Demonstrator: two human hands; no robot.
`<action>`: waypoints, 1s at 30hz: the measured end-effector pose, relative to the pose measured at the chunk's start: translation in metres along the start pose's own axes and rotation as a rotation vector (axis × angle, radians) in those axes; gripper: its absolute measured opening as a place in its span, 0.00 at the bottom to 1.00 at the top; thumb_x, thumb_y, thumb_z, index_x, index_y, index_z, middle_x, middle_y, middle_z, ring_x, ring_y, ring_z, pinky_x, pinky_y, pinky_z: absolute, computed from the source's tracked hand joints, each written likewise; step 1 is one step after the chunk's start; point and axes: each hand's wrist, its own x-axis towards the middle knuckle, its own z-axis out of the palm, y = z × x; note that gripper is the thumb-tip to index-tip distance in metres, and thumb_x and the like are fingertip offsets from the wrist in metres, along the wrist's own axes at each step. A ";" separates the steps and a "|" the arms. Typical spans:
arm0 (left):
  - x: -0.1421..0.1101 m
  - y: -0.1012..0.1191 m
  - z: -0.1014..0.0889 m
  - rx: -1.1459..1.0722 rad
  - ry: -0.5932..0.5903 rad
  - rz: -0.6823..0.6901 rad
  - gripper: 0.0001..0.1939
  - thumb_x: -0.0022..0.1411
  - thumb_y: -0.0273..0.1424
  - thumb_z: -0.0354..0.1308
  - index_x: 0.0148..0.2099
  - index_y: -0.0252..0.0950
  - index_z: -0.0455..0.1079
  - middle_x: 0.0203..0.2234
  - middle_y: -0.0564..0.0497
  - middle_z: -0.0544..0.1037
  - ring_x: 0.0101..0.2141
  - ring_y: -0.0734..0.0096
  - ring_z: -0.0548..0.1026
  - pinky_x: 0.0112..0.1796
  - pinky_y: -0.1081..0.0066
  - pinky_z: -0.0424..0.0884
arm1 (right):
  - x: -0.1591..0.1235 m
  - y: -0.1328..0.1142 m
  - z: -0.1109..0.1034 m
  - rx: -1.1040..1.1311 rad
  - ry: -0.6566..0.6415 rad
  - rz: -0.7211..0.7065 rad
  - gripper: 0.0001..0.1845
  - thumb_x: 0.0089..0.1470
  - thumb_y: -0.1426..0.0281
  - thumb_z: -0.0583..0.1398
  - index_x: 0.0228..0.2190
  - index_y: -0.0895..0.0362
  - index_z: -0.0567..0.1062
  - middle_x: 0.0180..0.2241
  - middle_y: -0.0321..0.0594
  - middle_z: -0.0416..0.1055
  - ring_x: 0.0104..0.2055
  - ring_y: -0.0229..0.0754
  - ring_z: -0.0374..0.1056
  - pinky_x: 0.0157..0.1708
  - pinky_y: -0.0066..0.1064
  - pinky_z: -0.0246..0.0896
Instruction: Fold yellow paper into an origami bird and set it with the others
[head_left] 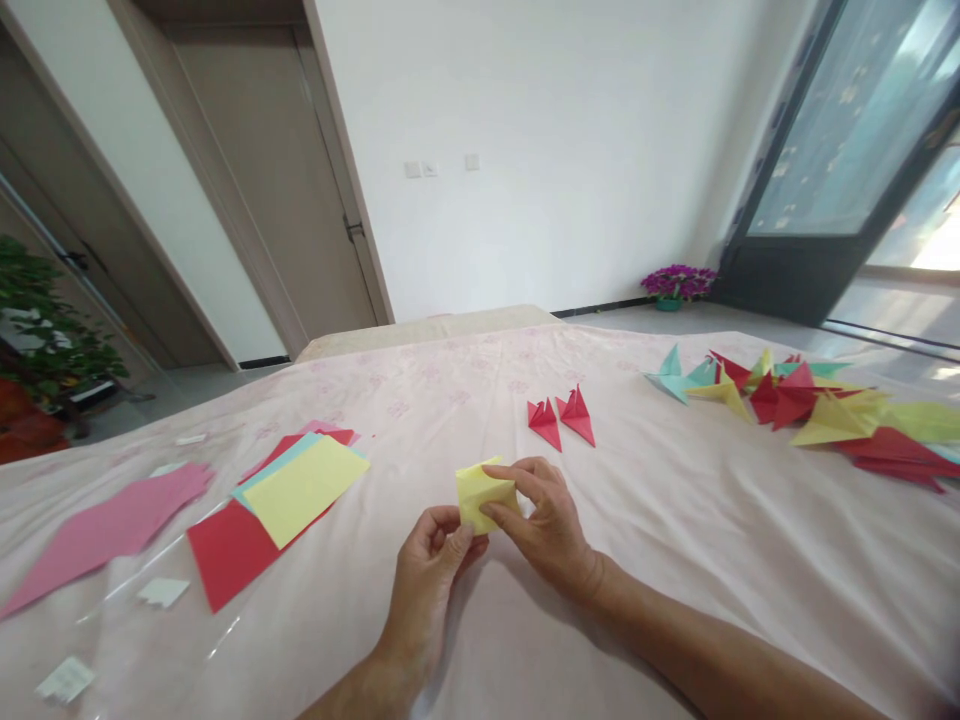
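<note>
A small yellow folded paper (472, 492) is held up between both hands, above the near middle of the table. My left hand (433, 560) pinches its lower edge with the thumb in front and the fingers curled behind. From the right, my right hand (551, 520) grips the same paper, thumb and forefinger closed on its right side. Part of the paper is hidden behind the right fingers. Just beyond the hands, two red folded paper cranes (543, 422) stand side by side on the cloth.
Left lie flat yellow (307, 490), red and blue sheets, with a pink stack (112, 540) and white scraps (163, 592) farther left. A heap of coloured paper cranes (795, 395) spreads across the right side. A pale patterned tablecloth (420, 400) covers the table.
</note>
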 end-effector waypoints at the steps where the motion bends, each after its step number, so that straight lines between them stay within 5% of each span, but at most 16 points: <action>1: 0.001 -0.001 0.000 0.001 0.015 -0.004 0.16 0.54 0.38 0.68 0.40 0.33 0.72 0.36 0.48 0.79 0.38 0.67 0.78 0.46 0.66 0.73 | 0.000 0.000 0.000 0.008 -0.005 0.006 0.21 0.46 0.74 0.68 0.44 0.50 0.78 0.35 0.39 0.71 0.39 0.45 0.67 0.42 0.41 0.61; 6: 0.005 -0.003 0.001 -0.072 0.083 -0.050 0.16 0.50 0.36 0.71 0.37 0.33 0.71 0.32 0.49 0.79 0.33 0.71 0.79 0.42 0.71 0.75 | 0.002 -0.003 -0.001 0.071 -0.014 -0.010 0.23 0.46 0.74 0.69 0.46 0.50 0.76 0.35 0.39 0.73 0.40 0.46 0.66 0.43 0.41 0.62; 11: 0.008 -0.004 -0.003 -0.193 0.142 -0.044 0.13 0.52 0.30 0.70 0.36 0.34 0.69 0.33 0.50 0.79 0.33 0.73 0.79 0.42 0.72 0.77 | 0.003 0.001 -0.004 0.105 0.047 -0.043 0.31 0.44 0.70 0.70 0.52 0.50 0.71 0.46 0.42 0.71 0.49 0.49 0.64 0.50 0.43 0.60; 20: 0.006 0.000 -0.001 -0.231 0.148 -0.033 0.09 0.57 0.28 0.66 0.40 0.34 0.71 0.41 0.46 0.80 0.39 0.69 0.80 0.44 0.69 0.77 | -0.004 -0.004 0.007 0.414 -0.099 0.417 0.29 0.45 0.71 0.67 0.49 0.54 0.68 0.35 0.34 0.69 0.31 0.37 0.64 0.31 0.31 0.62; 26: 0.007 -0.004 -0.002 -0.148 0.086 -0.049 0.16 0.53 0.33 0.69 0.43 0.35 0.71 0.42 0.47 0.79 0.40 0.69 0.79 0.42 0.73 0.76 | 0.000 -0.006 0.006 0.563 -0.088 0.470 0.24 0.47 0.69 0.64 0.47 0.56 0.68 0.27 0.31 0.67 0.28 0.36 0.63 0.30 0.31 0.61; 30: 0.005 -0.001 0.001 -0.086 0.038 -0.024 0.20 0.53 0.33 0.69 0.48 0.36 0.72 0.46 0.46 0.78 0.41 0.70 0.78 0.43 0.74 0.74 | -0.001 -0.003 0.008 0.537 -0.043 0.471 0.27 0.45 0.69 0.65 0.49 0.55 0.69 0.35 0.36 0.69 0.31 0.37 0.64 0.30 0.30 0.62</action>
